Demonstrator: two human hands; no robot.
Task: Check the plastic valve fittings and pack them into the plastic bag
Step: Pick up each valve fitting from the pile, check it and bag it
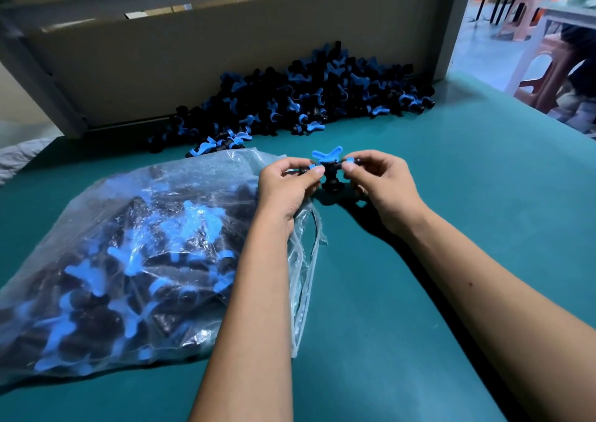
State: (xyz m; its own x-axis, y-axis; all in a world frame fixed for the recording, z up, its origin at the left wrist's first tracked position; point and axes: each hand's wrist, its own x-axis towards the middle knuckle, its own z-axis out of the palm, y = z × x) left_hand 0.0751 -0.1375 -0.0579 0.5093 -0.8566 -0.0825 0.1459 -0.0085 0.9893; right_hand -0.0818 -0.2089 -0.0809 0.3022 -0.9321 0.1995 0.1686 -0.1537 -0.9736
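Pinching one valve fitting (329, 173) between both hands: your left hand (288, 185) grips its left end, your right hand (377, 185) its right, blue handle up. It sits just past the plastic bag (135, 260), at the bag's mouth. Bag lies full of fittings on the green table (451, 195). Loose pile (306, 99) beyond the bag, against the board.

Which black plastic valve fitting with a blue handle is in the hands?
The fitting pinched between left hand and right hand; the rest lie piled or bagged.

My fingers (317, 171) cover both ends of the valve fitting (329, 171); the plastic bag (135, 244) runs off the left edge.
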